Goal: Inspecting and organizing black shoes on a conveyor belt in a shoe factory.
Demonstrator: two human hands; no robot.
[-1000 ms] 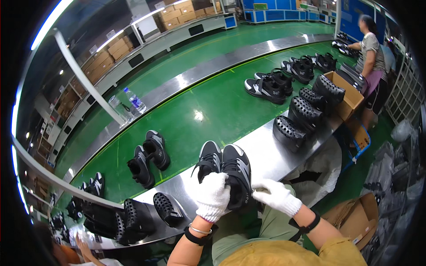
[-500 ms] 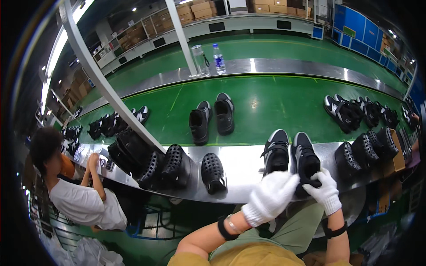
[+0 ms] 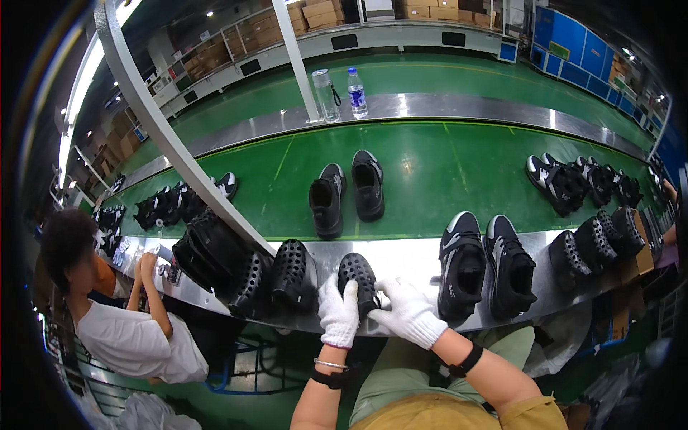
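Hands [image 3: 339, 312] at steel ledge [image 3: 408, 265]; green surface [image 3: 444, 179], apparently cartons [image 3: 326, 13] beyond

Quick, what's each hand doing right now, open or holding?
Left hand: at the black perforated piece, left side; grip unclear.
Right hand: open, at its right side; contact unclear.

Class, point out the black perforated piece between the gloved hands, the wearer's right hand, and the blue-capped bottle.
Black perforated piece [image 3: 356, 270], head view: its hole-dotted top.
Right hand [image 3: 408, 313], head view: middle of the white glove.
Blue-capped bottle [image 3: 357, 94], head view: its label.
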